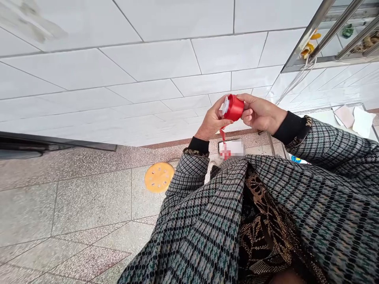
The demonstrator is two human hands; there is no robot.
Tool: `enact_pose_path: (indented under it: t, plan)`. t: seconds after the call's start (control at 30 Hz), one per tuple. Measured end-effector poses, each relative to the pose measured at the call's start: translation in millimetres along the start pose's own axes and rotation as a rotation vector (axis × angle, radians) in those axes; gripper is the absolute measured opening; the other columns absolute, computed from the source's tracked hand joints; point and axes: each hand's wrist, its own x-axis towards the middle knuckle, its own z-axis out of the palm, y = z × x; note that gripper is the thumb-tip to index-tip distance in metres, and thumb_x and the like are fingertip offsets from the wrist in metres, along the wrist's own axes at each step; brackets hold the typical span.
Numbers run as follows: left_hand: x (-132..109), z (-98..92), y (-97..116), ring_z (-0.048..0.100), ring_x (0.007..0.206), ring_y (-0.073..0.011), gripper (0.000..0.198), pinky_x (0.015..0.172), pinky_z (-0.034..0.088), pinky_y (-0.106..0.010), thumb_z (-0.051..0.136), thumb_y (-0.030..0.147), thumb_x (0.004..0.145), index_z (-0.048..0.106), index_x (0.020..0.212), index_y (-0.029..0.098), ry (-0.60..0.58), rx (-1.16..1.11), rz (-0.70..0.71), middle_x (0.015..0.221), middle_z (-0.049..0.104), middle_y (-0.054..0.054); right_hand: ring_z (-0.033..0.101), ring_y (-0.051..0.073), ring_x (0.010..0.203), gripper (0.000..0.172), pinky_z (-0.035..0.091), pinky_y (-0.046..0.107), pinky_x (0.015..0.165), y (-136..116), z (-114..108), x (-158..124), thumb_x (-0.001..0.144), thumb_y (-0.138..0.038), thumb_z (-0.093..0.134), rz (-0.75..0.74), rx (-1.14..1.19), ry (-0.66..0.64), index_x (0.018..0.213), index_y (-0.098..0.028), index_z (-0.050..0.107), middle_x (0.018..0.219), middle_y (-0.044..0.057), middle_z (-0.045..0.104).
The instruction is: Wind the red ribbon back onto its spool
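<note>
A roll of red ribbon (236, 108) on a white spool is held up in front of the tiled wall. My left hand (211, 120) grips it from the left, its fingers around the white end of the spool. From the right, my right hand (260, 112) pinches the edge of the roll, thumb on top and fingers curled beneath. A loose ribbon tail (222, 134) hangs below my left hand toward a white, partly blurred box (233, 149) with red on it. The far side of the roll is hidden.
A round orange stool (160, 177) stands on the floor at the left. White wall tiles (154, 65) rise ahead. A barred window (340, 35) with white cords is at upper right. Pale sheets (363, 120) lie on the right, and a dark edge (56, 146) juts in from the left.
</note>
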Motion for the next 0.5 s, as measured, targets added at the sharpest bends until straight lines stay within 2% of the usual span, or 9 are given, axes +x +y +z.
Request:
enact_pose_path:
  t: [0.13,0.27,0.37,0.5]
  plan:
    - [-6,1.3,-1,0.056,0.05,-0.0121,0.1,0.051,0.049,-0.026,0.1,0.044,0.068,0.054,0.156,0.033,-0.007,0.004,-0.042,0.064,0.062,0.006,0.028,0.003,0.042,0.018,0.03,0.013,0.035,1,-6,7,0.098,-0.022,0.07,-0.042,-0.017,-0.002,0.091,-0.021,0.054,0.061,-0.007,0.043]
    - [-10,7.6,-11,0.059,0.053,-0.0148,0.104,0.054,0.053,-0.029,0.097,0.047,0.073,0.046,0.163,0.032,0.004,-0.025,-0.049,0.059,0.058,0.007,0.029,0.004,0.042,0.019,0.03,0.013,0.035,2,-12,12,0.095,-0.021,0.073,-0.062,-0.029,-0.032,0.092,-0.022,0.055,0.059,-0.008,0.039]
    - [-8,6.1,-18,0.063,0.059,-0.0159,0.107,0.058,0.054,-0.03,0.098,0.045,0.072,0.045,0.164,0.034,-0.006,-0.023,-0.05,0.07,0.066,0.005,0.03,0.005,0.043,0.017,0.032,0.013,0.035,4,-11,12,0.096,-0.019,0.071,-0.022,-0.014,-0.007,0.092,-0.021,0.055,0.059,-0.007,0.041]
    - [-4,2.0,-26,0.072,0.079,-0.0188,0.106,0.069,0.057,-0.031,0.102,0.044,0.064,0.052,0.157,0.035,-0.004,-0.002,0.007,0.102,0.075,-0.001,0.03,0.005,0.043,0.016,0.032,0.013,0.034,5,-8,7,0.1,-0.019,0.068,0.016,0.005,0.007,0.091,-0.02,0.055,0.061,-0.006,0.045]
